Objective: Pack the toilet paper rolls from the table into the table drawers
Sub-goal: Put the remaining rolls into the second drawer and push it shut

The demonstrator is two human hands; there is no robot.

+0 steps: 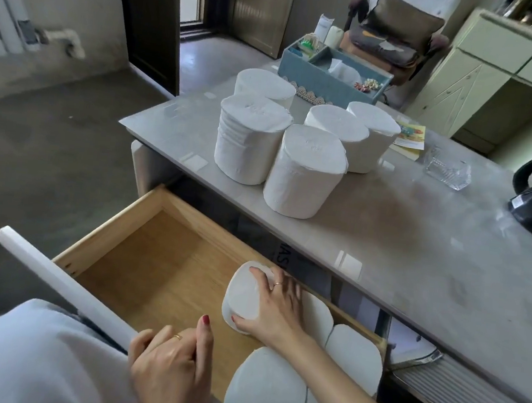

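Five rolls (303, 172) stand upright on the grey table (417, 243) while the right hand (275, 304) clasps an upright roll (243, 297) in the drawer (154, 255).

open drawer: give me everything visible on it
The drawer is pulled well out from under the grey tabletop. Light wooden sides and bottom, white front panel. Its left half is bare; white rolls stand packed at its right end. The left hand grips the front edge; the right hand holds a roll inside.

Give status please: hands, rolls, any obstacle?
Right hand gripping roll inside open drawer. Left hand on drawer front. Five rolls remain on table. Nothing blocking.
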